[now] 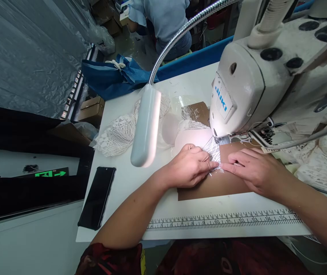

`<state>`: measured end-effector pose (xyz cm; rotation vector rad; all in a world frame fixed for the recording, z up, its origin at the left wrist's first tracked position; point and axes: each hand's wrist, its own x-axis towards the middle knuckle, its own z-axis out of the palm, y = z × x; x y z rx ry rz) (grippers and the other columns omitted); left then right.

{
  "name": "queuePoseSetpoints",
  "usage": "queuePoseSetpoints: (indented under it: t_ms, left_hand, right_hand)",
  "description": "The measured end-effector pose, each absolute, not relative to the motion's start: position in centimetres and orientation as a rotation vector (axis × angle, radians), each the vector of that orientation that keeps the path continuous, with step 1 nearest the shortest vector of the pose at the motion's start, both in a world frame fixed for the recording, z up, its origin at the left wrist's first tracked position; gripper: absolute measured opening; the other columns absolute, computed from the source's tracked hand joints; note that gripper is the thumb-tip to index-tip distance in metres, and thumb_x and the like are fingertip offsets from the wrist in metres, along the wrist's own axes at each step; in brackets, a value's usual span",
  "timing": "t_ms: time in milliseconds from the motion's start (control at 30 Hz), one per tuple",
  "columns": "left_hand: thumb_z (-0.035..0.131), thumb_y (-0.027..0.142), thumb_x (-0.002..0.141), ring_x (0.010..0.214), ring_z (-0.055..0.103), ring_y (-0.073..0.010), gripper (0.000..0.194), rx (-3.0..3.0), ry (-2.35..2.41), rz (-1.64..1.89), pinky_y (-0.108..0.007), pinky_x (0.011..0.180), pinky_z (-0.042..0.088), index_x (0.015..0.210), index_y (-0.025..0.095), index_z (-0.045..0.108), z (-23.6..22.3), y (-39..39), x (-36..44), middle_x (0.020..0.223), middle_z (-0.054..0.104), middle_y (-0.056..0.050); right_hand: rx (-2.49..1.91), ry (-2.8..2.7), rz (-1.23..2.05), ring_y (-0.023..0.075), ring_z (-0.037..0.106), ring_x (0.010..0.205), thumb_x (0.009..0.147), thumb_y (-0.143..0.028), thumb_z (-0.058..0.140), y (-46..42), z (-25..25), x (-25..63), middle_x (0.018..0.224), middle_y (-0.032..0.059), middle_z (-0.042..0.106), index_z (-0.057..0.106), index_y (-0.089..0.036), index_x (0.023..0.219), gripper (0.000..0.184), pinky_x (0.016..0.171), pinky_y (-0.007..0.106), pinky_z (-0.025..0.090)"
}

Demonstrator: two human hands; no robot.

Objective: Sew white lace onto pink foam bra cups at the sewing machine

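Note:
A white lace bra (212, 149) with a smooth pale cup (192, 138) lies under the head of the sewing machine (238, 91). My left hand (192, 166) has its fingers curled, pinching the lower lace edge just in front of the needle area. From the other side my right hand (251, 168) meets the same edge, fingers bent in and index fingertip at the lace. Both fingertips nearly touch. What lies inside the curled right fingers is partly hidden. Beneath is a brown sheet (200, 194) on the white table (129, 191).
A lamp (146, 126) on a bendy metal neck hangs over the left side. More lace cups (117, 135) lie behind it. A black phone (97, 198) rests near the left edge, and a ruler strip (223, 221) runs along the front. Lace fabric (321, 164) is piled right; a person (163, 23) sits beyond.

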<state>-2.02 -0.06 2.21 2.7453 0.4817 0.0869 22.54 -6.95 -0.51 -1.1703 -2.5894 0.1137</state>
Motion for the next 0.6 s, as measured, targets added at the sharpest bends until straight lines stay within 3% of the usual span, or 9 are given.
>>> queuePoseSetpoints:
  t_ms: [433,600]
  left_hand:
    - [0.041,0.025,0.097,0.08,0.049,-0.0182,0.035,2.787,0.455,0.042,-0.038,0.085,0.035,0.125,0.028,0.064,2.4,-0.44,-1.95,0.085,0.059,-0.006]
    - [0.044,0.028,0.097,0.094,0.053,-0.0207,0.033,2.749,0.525,0.118,-0.037,0.086,0.04,0.122,0.026,0.065,2.75,-0.36,-1.84,0.103,0.063,-0.009]
  right_hand:
    - [-1.205,-2.513,0.314,0.0181,0.049,0.077,0.083,-0.004,0.04,-7.07,-0.15,22.23,0.089,0.0045,0.062,0.064,-0.022,0.111,0.041,0.068,0.031,0.033]
    - [-1.184,-2.547,0.209,0.0196,0.048,0.081,0.076,0.003,0.039,-7.34,-0.35,21.82,0.092,0.0056,0.063,0.065,-0.021,0.109,0.047,0.069,0.032,0.033]
